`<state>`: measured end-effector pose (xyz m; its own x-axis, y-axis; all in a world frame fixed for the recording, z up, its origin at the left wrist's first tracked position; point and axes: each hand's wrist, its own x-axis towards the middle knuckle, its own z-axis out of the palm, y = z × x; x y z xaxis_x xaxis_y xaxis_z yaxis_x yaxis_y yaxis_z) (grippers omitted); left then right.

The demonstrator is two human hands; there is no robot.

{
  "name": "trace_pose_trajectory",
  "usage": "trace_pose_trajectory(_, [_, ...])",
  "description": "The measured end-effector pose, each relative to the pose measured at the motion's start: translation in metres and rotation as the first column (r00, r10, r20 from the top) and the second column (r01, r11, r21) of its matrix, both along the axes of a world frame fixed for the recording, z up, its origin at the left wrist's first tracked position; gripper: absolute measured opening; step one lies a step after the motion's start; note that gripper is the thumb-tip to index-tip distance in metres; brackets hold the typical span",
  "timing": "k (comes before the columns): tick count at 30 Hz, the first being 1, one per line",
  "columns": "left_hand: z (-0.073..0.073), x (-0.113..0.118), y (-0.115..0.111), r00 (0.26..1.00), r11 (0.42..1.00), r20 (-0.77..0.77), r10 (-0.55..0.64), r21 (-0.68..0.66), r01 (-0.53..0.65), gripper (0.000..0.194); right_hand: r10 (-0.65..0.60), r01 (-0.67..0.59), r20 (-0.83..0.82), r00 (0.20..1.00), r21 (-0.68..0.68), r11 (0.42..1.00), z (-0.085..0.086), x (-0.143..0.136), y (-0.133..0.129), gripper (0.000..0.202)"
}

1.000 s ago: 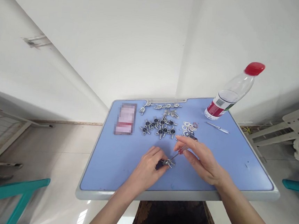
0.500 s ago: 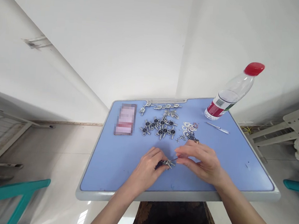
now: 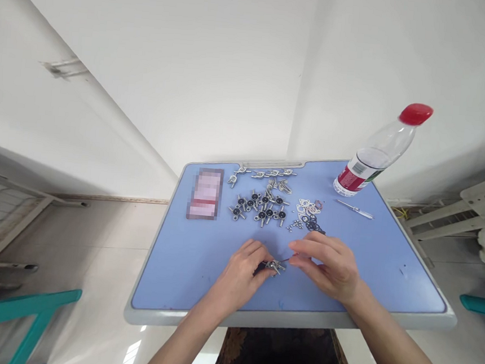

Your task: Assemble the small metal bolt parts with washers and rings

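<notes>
My left hand [image 3: 246, 270] is closed around a small metal pipe fitting [image 3: 275, 266], whose silver prongs stick out past the fingertips to the right. Opposite it, my right hand [image 3: 326, 264] pinches a thin tool with a slim dark shaft [image 3: 285, 260]. The shaft points left and its end meets the fitting; the rest of the tool is hidden by the fingers. Just beyond my hands lie several similar fittings with round black centres [image 3: 262, 215]. Near my right fingertips are tiny screws [image 3: 296, 225], black rubber rings [image 3: 313, 224] and flat metal plates [image 3: 304, 204].
A blue table [image 3: 175, 267] stands against the wall. On it are a blurred phone-like rectangle [image 3: 205, 194], silver fittings [image 3: 260, 175] at the back, a red-capped bottle [image 3: 365, 164] and a screwdriver [image 3: 354, 209]. Teal stools [image 3: 19, 310] flank the table.
Both hands keep nearly the same places and grips. My right hand sits slightly farther right, and the whole view has shifted a little.
</notes>
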<state>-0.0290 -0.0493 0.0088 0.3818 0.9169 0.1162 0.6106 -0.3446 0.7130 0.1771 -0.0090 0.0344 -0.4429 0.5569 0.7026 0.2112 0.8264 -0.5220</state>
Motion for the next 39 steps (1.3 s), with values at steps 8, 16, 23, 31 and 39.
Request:
trace_pose_trajectory(8, [-0.0002,-0.0006,-0.0007,1.0,1.0,-0.006,0.0,-0.008,0.0,0.006,0.099,-0.105,-0.054,0.994,-0.136,0.985,0.0084,0.0007,-0.0028,0.039])
trace_pose_trajectory(16, [-0.002,0.0002,-0.0002,1.0,1.0,-0.009,0.003,-0.011,-0.003,0.005,0.096,-0.095,0.023,0.995,-0.028,0.995,0.0022,-0.0012,-0.0012,0.043])
trace_pose_trajectory(23, [-0.0042,-0.0011,-0.0007,1.0,1.0,-0.012,-0.01,-0.006,0.01,0.004,0.054,-0.057,-0.075,0.996,-0.037,0.998,0.0016,-0.0048,0.0002,0.02])
trace_pose_trajectory(31, [-0.006,-0.0012,-0.0019,1.0,1.0,-0.017,-0.004,0.022,0.004,0.005,0.094,-0.1,-0.062,0.994,-0.097,0.99,0.0031,-0.003,-0.001,0.018])
trace_pose_trajectory(39, [-0.0066,-0.0015,-0.0029,0.999,0.998,-0.043,-0.01,0.058,0.012,0.006,-0.005,-0.003,-0.107,0.994,-0.079,0.997,-0.0008,-0.0026,-0.0031,0.013])
